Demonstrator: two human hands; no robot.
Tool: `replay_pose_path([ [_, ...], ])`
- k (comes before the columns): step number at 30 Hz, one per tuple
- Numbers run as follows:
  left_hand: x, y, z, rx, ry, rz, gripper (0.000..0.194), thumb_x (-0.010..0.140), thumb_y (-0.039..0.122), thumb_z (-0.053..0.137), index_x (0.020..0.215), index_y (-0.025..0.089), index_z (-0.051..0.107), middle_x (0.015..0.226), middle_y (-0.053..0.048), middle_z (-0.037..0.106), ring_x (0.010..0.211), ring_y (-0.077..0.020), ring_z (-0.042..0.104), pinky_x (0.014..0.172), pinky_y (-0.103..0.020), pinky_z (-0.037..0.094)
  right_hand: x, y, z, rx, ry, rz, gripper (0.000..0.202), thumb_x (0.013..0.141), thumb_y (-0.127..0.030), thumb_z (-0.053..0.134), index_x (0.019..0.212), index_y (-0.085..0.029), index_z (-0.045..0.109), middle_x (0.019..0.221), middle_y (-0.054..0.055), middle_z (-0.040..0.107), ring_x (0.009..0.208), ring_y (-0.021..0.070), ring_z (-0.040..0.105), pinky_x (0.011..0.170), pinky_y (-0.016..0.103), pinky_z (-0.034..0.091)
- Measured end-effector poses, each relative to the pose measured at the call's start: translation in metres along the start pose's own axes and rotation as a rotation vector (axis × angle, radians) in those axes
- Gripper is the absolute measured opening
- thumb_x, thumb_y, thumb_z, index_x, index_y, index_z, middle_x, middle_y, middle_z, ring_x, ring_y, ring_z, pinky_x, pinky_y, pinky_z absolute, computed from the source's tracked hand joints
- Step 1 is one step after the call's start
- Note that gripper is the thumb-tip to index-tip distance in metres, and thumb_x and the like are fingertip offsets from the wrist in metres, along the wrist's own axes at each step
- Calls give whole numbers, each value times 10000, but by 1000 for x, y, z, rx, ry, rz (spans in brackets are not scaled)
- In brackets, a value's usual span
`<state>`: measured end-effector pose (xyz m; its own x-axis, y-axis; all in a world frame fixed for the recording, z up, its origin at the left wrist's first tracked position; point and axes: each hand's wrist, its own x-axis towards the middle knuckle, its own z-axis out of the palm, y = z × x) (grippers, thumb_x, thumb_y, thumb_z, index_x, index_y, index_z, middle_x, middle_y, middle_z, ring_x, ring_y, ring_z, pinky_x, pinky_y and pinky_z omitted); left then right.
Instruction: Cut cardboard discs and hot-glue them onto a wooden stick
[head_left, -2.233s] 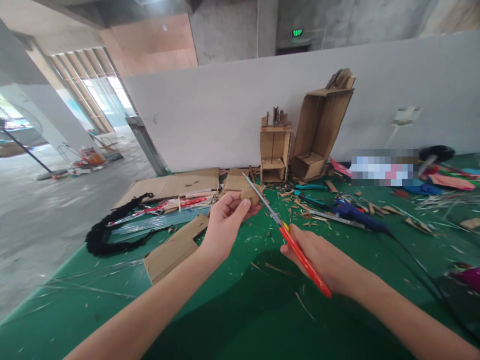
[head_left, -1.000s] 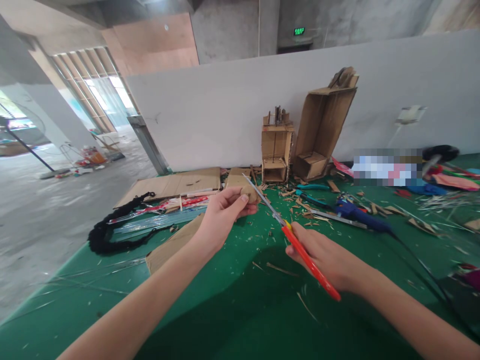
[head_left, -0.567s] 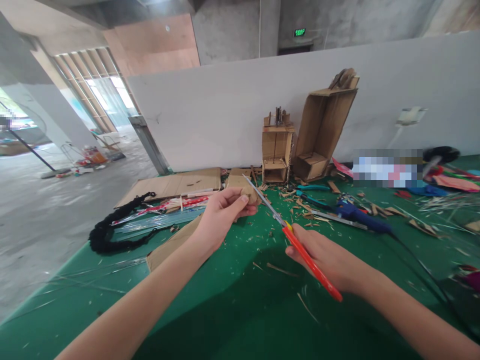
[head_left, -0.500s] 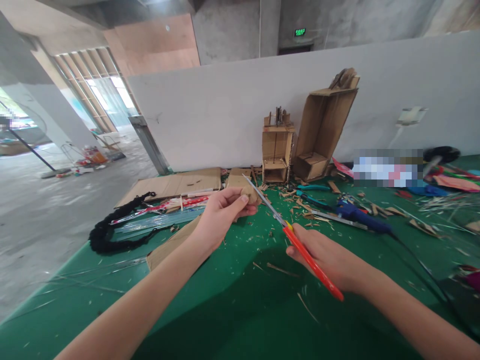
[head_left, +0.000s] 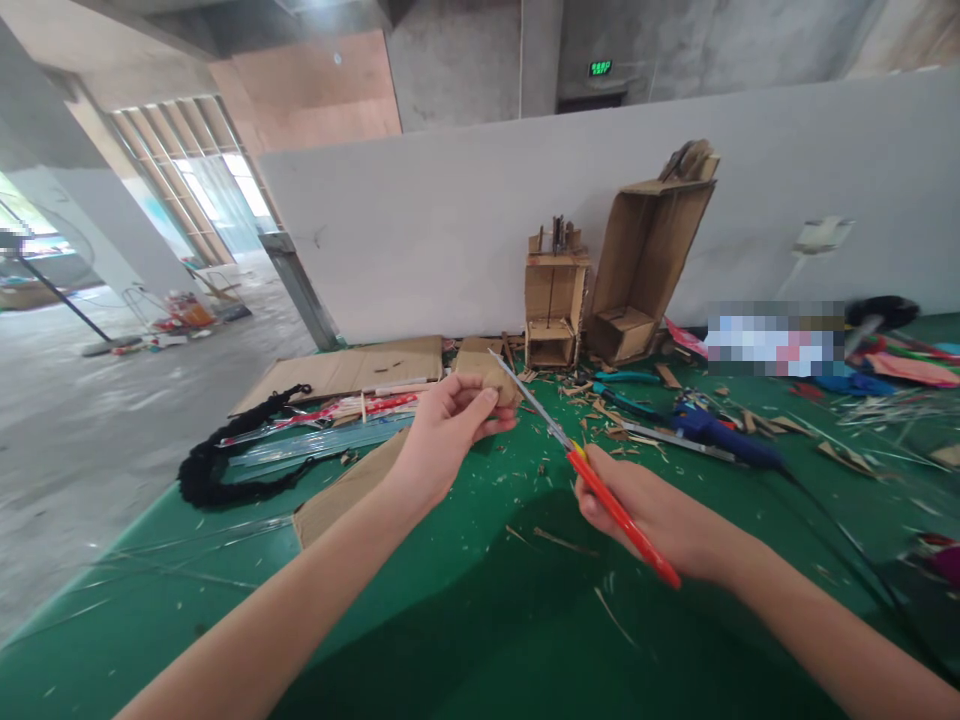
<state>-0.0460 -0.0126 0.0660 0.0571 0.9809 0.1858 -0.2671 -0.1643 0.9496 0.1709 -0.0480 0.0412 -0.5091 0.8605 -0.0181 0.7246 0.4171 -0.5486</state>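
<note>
Grips small cardboard piece (head_left: 500, 382) in left fingers (head_left: 482, 404) near frame centre; clenches red-handled scissors (head_left: 616, 510) in right fingers (head_left: 589, 502) over green bench (head_left: 480, 560).

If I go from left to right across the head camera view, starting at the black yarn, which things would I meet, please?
Black yarn, left hand, small cardboard box, tall cardboard box, white wall fixture, pink piece.

The left hand (head_left: 459, 425) and right hand (head_left: 637, 505) are bare. Both forearms (head_left: 292, 590) are bare too, slim and smooth.
</note>
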Motion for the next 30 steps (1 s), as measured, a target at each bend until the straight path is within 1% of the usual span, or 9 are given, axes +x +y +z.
replay_pose_path([
  [2, 0, -1, -1, 51, -21, 6, 195, 725, 253, 682, 847, 131, 591, 775, -39, 678, 681, -139, 665, 718, -308, 552, -3, -1, -3, 97, -65, -56, 288, 913, -502, 351, 941, -225, 423, 830, 37, 591, 710, 182, 551, 640, 327, 445],
  [5, 1, 2, -5, 139, -50, 20, 179, 726, 262, 681, 830, 145, 593, 720, -20, 674, 650, -146, 671, 691, -306, 553, -5, -1, -6, 142, -111, -72, 348, 907, -543, 333, 1012, -224, 422, 872, 42, 576, 749, 185, 558, 678, 343, 467],
  [8, 2, 3, -7, 156, -58, 24, 185, 724, 277, 681, 834, 154, 597, 709, -19, 677, 644, -151, 673, 688, -310, 553, -5, 3, -4, 127, -97, -65, 396, 895, -574, 328, 1036, -217, 428, 892, 53, 579, 760, 190, 568, 674, 344, 472],
  [13, 1, 2, -5, 143, -37, 24, 202, 721, 286, 675, 846, 144, 602, 726, -32, 689, 631, -134, 661, 680, -293, 548, -6, 6, -2, 106, -72, -82, 406, 872, -583, 380, 1034, -214, 431, 954, 72, 587, 782, 198, 572, 675, 342, 469],
  [17, 1, 6, -8, 255, -80, 27, 194, 752, 290, 645, 885, 154, 603, 795, -41, 702, 680, -144, 672, 674, -288, 537, -4, 3, -4, 47, -100, -25, 396, 883, -596, 309, 927, -215, 406, 902, 65, 572, 760, 200, 548, 697, 370, 459],
  [19, 2, 10, -11, 324, -108, 14, 196, 764, 288, 633, 910, 160, 607, 827, -53, 705, 700, -154, 675, 669, -294, 532, -3, 2, -4, -7, -81, 31, 391, 895, -591, 259, 850, -223, 384, 842, 51, 558, 741, 206, 533, 695, 386, 448],
  [22, 3, 13, -14, 370, -113, 3, 190, 764, 277, 631, 914, 163, 611, 828, -65, 700, 696, -162, 674, 650, -296, 527, -1, 1, -2, -55, -51, 77, 365, 898, -568, 264, 804, -230, 363, 822, 46, 552, 744, 219, 526, 698, 399, 434],
  [26, 3, 12, -12, 320, -105, -2, 175, 761, 259, 634, 902, 157, 614, 823, -59, 689, 685, -155, 671, 672, -299, 529, 0, 0, -1, -89, -32, 84, 337, 894, -542, 288, 796, -230, 369, 828, 57, 557, 769, 235, 525, 697, 399, 428],
  [30, 0, 8, -4, 101, -38, -56, 209, 747, 218, 652, 931, 143, 590, 781, -24, 663, 675, -130, 659, 717, -299, 534, 2, -1, 3, -91, 35, 93, 316, 897, -519, 304, 800, -228, 383, 833, 66, 569, 795, 240, 538, 690, 374, 427],
])
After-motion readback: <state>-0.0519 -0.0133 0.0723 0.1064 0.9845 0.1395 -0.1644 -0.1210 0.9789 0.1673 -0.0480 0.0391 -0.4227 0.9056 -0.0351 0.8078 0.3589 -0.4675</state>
